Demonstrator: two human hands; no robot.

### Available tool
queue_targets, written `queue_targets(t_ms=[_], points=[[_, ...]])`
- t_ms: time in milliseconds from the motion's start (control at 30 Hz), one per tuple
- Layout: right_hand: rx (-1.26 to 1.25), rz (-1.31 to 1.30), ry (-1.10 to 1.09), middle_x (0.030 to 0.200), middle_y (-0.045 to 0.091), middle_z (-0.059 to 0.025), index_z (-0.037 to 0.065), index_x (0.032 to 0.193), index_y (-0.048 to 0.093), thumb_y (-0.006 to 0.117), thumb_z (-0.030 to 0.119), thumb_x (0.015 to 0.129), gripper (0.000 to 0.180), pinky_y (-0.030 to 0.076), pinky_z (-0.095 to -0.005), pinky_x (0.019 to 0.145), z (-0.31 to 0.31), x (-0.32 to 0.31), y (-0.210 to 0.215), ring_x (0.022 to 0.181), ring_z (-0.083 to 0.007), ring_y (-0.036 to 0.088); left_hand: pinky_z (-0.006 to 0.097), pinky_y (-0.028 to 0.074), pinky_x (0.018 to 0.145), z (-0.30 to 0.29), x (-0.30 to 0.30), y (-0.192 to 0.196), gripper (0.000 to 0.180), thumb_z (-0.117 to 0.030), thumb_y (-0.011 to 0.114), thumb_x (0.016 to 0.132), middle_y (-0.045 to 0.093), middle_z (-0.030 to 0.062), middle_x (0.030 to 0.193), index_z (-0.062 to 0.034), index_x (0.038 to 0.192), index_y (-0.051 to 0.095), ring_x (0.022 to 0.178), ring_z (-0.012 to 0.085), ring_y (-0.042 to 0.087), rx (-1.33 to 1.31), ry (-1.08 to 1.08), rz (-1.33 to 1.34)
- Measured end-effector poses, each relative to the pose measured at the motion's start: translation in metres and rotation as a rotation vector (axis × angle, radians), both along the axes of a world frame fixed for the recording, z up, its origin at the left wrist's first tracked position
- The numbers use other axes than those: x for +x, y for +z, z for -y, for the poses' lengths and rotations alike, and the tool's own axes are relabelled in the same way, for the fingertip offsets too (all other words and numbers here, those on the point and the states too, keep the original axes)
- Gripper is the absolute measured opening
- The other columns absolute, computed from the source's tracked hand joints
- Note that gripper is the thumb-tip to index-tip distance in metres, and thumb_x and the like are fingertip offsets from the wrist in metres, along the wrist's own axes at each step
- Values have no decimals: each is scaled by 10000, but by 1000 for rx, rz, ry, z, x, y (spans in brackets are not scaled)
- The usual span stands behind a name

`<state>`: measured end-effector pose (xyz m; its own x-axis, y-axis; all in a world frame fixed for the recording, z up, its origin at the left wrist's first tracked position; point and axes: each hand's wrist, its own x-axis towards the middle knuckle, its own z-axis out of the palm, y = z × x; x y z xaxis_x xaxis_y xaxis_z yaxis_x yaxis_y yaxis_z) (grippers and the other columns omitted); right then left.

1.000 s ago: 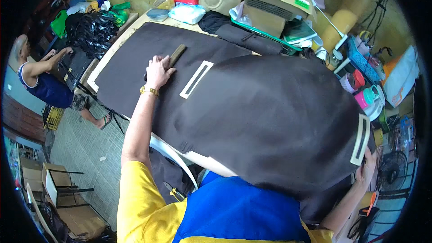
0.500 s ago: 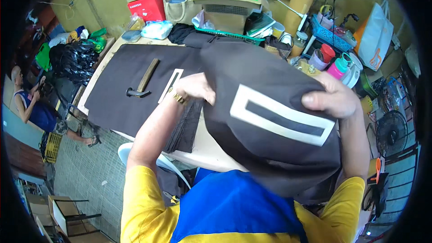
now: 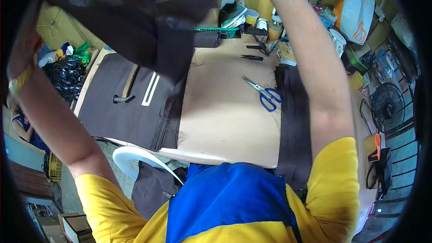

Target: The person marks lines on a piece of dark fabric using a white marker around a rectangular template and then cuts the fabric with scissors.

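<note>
Dark fabric piece [image 3: 148, 27] hangs lifted, spread crosswise above table [image 3: 225, 117].

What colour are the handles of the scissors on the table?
Blue, seen clearly in the head view: the scissors lie on the tan table.

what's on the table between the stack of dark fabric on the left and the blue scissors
Nothing: in the head view the tan tabletop lies bare between the dark fabric stack and the blue-handled scissors.

Blue-handled scissors [image 3: 265, 93] on table [image 3: 225, 117]; fan [image 3: 386, 105] at right
</note>
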<state>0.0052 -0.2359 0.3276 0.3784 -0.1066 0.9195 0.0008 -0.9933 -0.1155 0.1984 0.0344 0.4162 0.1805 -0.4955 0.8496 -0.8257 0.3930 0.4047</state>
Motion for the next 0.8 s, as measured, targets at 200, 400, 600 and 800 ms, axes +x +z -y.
queue_targets(t_ms=[200,400,600,800], points=[[660,-124,519,1139,686,-129,33,945,733,566,145,835,229,452,-341,965,-12,-12,-121,1074,-199,628,373,506,615,-29,-116,-120,231,-111,700,810,603,144,831,0,963,567,720,320,617,339,42,526],[1167,-474,496,1215,653,-108,21,894,714,450,83,906,272,427,-325,1020,-61,-96,-298,1150,-185,586,454,482,583,-33,-161,-235,200,-121,652,862,576,204,746,-9,909,492,696,421,595,945,-441,122],[786,-669,334,1227,620,-108,-35,1102,663,718,34,811,304,458,-350,974,-113,-165,-331,1135,-205,586,404,512,665,26,-117,-246,195,-146,691,833,641,229,822,17,895,602,777,404,636,971,-351,64],[1664,-500,223,988,677,-106,-2,1091,630,720,178,877,294,522,-259,599,-130,-182,-313,719,-160,679,393,492,787,147,-55,-302,392,-256,735,834,660,268,907,78,1022,653,850,338,654,1083,-278,192]])
